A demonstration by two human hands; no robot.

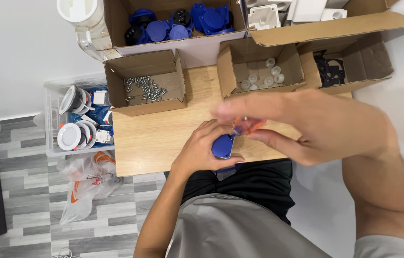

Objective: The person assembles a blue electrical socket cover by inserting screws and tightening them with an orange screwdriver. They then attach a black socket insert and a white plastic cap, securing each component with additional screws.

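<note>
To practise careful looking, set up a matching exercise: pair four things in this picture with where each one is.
Things:
1 screws
2 clear caps
3 blue part
4 plastic bag

Places:
A floor, beside the table
B left hand
C open box, table's left
D open box, table's middle

Pairs: 1-C, 2-D, 3-B, 4-A

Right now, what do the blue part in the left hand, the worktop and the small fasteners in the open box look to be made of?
Blue part: likely moulded plastic, smooth, even colour with a slight sheen. Worktop: light wood or wood-look laminate, faint grain, matte. Fasteners: probably metal screws, silvery with glints. Their box: brown corrugated cardboard.
</note>
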